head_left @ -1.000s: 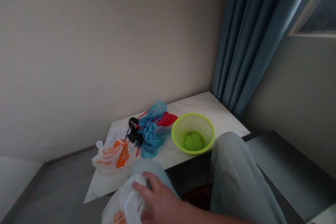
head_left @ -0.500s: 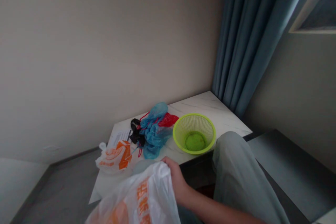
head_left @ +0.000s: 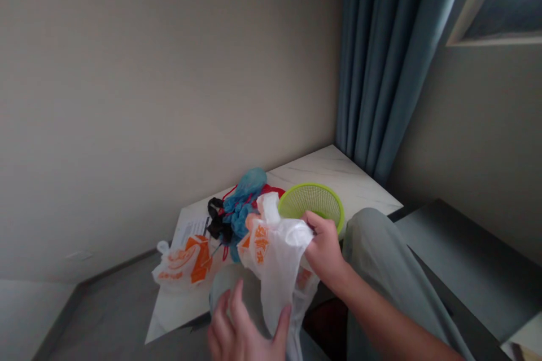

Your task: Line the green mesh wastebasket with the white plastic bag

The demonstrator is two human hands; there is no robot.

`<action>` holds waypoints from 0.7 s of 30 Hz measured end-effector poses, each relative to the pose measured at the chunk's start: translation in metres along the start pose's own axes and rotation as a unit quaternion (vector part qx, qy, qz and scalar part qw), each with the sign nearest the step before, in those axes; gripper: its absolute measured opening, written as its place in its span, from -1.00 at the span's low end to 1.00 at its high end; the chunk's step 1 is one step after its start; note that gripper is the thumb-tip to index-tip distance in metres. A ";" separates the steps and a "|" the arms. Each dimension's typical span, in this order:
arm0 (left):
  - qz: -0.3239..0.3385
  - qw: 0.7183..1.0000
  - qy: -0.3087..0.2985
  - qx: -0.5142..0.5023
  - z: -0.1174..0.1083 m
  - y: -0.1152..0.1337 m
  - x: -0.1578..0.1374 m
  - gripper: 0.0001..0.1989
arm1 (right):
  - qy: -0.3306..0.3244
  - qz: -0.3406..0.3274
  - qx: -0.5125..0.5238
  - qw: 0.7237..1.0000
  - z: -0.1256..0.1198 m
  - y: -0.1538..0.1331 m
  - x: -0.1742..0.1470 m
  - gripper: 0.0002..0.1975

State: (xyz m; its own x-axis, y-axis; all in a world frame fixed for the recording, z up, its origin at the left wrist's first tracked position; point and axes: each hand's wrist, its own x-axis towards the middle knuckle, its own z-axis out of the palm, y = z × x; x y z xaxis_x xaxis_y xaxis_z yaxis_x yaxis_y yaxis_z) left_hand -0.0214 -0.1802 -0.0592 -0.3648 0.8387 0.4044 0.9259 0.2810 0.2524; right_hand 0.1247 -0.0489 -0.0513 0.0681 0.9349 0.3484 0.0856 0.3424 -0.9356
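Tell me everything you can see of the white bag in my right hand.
The white bag looks like thin, slightly see-through plastic with orange print. It is crumpled, a pale flap sticking up on top, its lower part hanging down. The right hand grips its right side. In view, it partly covers the green basket. Whether the open left hand touches it is unclear.

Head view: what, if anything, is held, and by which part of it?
A white, orange-printed plastic bag, held by its upper right edge in the right hand.
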 end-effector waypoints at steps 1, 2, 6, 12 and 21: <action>0.016 1.000 -0.022 0.002 0.009 0.002 0.002 -0.26 | 0.006 0.006 0.008 1.000 -0.003 -0.004 0.000 -0.84; 0.026 0.999 -0.044 -0.001 0.017 0.005 0.003 -0.23 | 0.018 0.011 0.018 1.000 -0.006 -0.007 0.001 -0.91; 0.044 0.997 -0.041 -0.055 0.031 0.032 -0.005 -0.07 | 0.125 -0.020 0.012 0.992 -0.018 -0.014 0.001 -0.75; 0.073 0.989 -0.042 -0.125 0.018 0.091 -0.034 0.26 | 0.241 -0.097 -0.051 0.964 -0.036 -0.015 -0.002 -0.75; 0.102 0.992 -0.066 -0.034 0.032 0.110 -0.019 -0.05 | 0.315 -0.097 -0.077 0.941 -0.058 -0.010 0.018 -0.80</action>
State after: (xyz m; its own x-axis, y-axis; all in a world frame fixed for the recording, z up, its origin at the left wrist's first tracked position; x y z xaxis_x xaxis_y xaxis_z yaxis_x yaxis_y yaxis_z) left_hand 0.0907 -0.1503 -0.0670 -0.1493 0.9301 0.3357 0.9688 0.0696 0.2379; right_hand 0.1830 -0.0408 -0.0319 0.6084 0.5986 0.5210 0.2964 0.4376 -0.8489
